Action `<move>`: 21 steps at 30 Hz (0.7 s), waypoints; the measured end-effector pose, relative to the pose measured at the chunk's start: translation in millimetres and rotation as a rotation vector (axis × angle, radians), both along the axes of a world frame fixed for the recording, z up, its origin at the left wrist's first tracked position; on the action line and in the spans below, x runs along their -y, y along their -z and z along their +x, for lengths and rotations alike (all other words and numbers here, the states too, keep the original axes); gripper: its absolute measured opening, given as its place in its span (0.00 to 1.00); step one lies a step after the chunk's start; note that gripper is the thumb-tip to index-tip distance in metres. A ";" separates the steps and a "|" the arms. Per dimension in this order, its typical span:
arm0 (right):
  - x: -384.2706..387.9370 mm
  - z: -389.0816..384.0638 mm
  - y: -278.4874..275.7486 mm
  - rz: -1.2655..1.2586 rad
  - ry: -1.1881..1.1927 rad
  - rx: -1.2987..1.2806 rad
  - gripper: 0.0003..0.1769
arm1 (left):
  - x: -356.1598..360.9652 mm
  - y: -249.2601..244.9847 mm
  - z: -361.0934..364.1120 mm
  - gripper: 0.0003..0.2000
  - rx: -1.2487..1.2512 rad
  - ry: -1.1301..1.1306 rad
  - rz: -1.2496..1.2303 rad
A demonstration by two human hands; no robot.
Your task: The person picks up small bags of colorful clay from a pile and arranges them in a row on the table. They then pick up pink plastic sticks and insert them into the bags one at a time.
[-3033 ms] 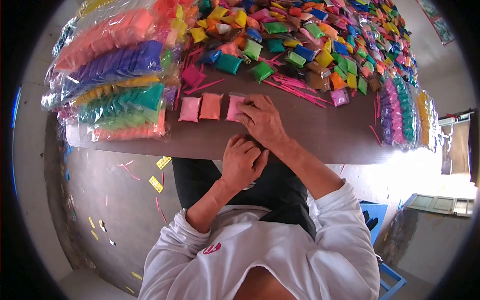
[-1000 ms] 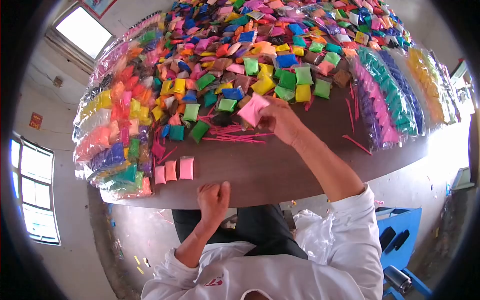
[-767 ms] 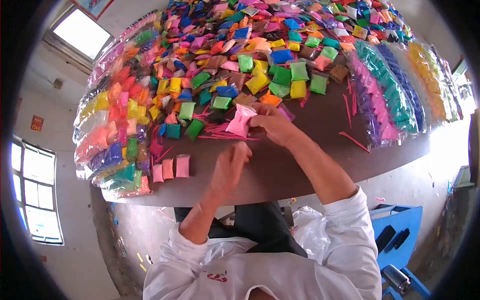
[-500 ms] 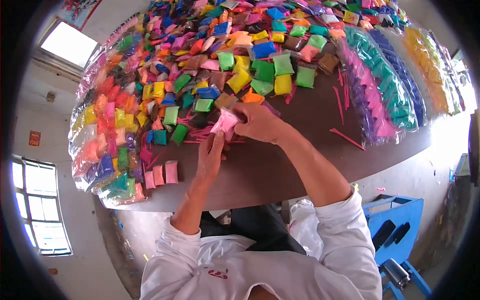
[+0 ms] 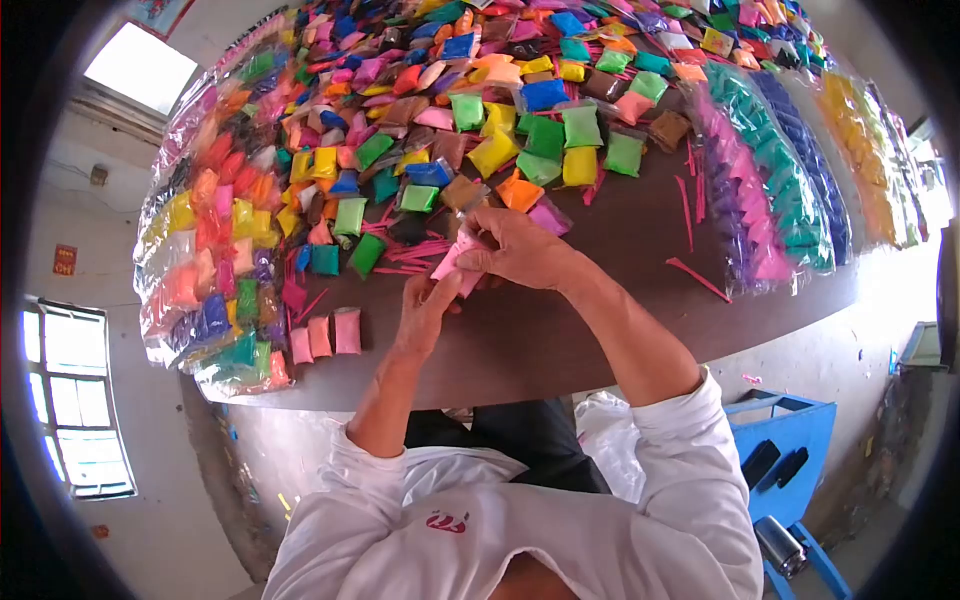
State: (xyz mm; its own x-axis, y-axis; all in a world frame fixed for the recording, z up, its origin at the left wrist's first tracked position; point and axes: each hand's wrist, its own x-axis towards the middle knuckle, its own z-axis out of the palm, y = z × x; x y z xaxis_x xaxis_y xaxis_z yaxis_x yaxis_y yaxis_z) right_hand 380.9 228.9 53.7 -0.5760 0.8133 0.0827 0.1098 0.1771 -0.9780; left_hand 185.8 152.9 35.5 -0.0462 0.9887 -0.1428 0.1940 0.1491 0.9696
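A small pink packet (image 5: 455,256) of soft-looking material in clear film is held between my two hands above the table. My left hand (image 5: 424,312) pinches its lower end with thumb and fingers. My right hand (image 5: 525,252) grips the upper part, the fingers curled over it and partly hiding it. Just beyond my hands lie a brown packet (image 5: 462,193), an orange packet (image 5: 519,190) and a purple packet (image 5: 549,216). Left of my left hand, three pinkish packets stand side by side, the largest being a pink packet (image 5: 347,331).
Many coloured packets cover the far and left parts of the brown table (image 5: 620,310). Long clear bags of packets, one with teal packets (image 5: 770,150), lie at the right. Thin pink strips (image 5: 698,276) are scattered about. A blue stand (image 5: 785,440) is on the floor at right.
The pink packet has turned in my hands, and my right fingers now cover more of its upper part. The whole view has shifted slightly.
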 end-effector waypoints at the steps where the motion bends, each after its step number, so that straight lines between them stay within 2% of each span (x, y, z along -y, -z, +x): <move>1: 1.3 -2.7 1.3 0.039 0.005 0.005 0.16 | 1.3 0.3 -1.4 0.17 0.031 0.016 -0.001; 6: 2.9 -10.1 2.1 0.010 -0.058 0.061 0.18 | 7.5 -11.7 -0.3 0.16 0.099 0.170 0.090; 9: 3.3 -9.9 2.4 0.014 -0.097 0.050 0.19 | 11.1 -2.1 -7.1 0.17 -0.028 0.246 0.157; 10: 4.3 -8.3 -0.5 -0.034 -0.085 0.084 0.18 | 12.8 -0.1 -4.1 0.18 -0.113 0.247 0.284; 13: 8.8 -10.2 -11.1 -0.029 -0.109 -0.051 0.15 | 12.5 2.4 -3.3 0.19 -0.128 0.271 0.413; 14: 11.1 -6.0 -18.5 0.022 -0.097 0.076 0.14 | 12.4 4.7 -4.8 0.19 -0.105 0.264 0.407; 17: 22.3 -10.6 -19.8 0.131 0.014 0.174 0.16 | 12.1 5.8 -11.1 0.20 -0.045 0.278 0.336; 19: 37.4 -16.4 -22.7 0.012 0.120 0.015 0.16 | 14.7 -3.7 -19.9 0.21 -0.021 0.338 0.216; 21: 51.4 -21.1 -31.4 -0.085 0.164 -0.087 0.15 | 17.8 0.9 -22.3 0.21 0.002 0.360 0.212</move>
State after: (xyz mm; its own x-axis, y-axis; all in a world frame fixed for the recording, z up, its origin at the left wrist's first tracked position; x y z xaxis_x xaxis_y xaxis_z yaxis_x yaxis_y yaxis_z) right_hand 359.7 177.5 85.1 -0.4289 0.9018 0.0532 0.0444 0.0798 -0.9958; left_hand 163.6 135.0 34.5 0.3076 0.9492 0.0657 0.1959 -0.1307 0.9719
